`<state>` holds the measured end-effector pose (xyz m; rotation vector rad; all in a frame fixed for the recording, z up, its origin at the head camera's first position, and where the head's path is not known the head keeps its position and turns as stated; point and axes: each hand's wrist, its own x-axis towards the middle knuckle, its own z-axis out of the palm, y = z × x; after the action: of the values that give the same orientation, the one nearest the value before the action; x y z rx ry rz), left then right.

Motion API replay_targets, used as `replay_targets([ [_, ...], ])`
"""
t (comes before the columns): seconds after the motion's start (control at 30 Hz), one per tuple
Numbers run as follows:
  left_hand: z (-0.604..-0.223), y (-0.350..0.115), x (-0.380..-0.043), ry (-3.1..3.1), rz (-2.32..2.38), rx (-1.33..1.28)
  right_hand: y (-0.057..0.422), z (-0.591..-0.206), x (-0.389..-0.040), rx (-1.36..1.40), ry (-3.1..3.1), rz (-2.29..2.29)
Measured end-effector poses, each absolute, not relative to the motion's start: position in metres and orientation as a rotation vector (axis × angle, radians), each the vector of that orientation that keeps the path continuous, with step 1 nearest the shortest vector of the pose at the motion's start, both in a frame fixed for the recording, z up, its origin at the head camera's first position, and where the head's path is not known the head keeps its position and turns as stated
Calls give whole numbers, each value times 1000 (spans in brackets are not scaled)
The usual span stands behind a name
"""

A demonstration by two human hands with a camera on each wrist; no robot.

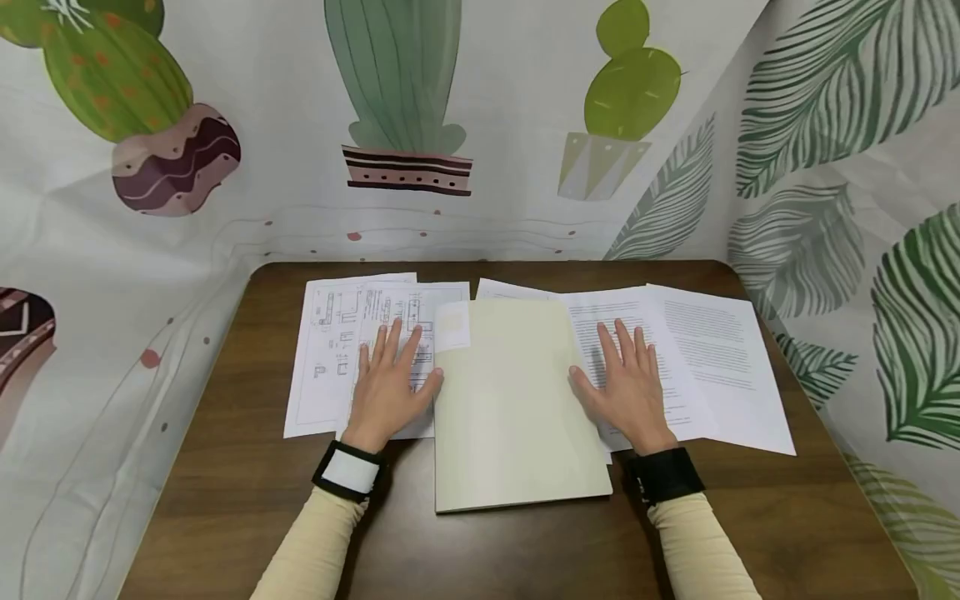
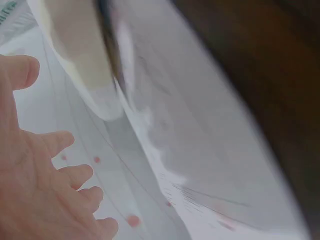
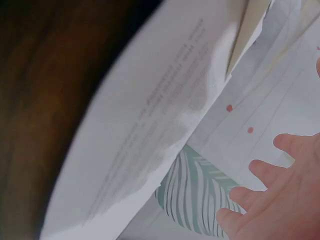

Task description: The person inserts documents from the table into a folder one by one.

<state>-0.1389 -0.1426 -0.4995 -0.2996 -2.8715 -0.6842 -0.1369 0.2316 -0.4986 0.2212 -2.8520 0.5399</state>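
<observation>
A cream folder (image 1: 517, 400) lies in the middle of the table, with a small white label (image 1: 453, 325) at its upper left corner. To its left my left hand (image 1: 390, 387) is spread palm down over sheets with technical drawings (image 1: 322, 358), its thumb close to the folder's edge. On the other side my right hand (image 1: 628, 387) spreads its fingers over printed text sheets (image 1: 712, 358), thumb near the folder's right edge. Both wrist views show straight, parted fingers holding nothing; the left hand (image 2: 45, 170) and right hand (image 3: 280, 190) appear just above the papers.
The brown wooden table (image 1: 225, 500) has rounded back corners. Behind it and at the sides hangs a white cloth (image 1: 517, 225) printed with cacti and leaves. Some sheets are partly tucked beneath the folder.
</observation>
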Motion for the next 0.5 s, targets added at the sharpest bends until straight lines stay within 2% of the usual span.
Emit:
replay_targets([
  [0.17,-476,-104,-149,-2917,-592,-508,240,-490,-134,218,-2829,508],
  [0.33,-449,-34,-161,-2950,-338,-917,253,-488,-127,162,-2817,505],
  [0.5,-444,29,-157,-2951,-7,-1287,265,-492,-116,97,-2811,502],
])
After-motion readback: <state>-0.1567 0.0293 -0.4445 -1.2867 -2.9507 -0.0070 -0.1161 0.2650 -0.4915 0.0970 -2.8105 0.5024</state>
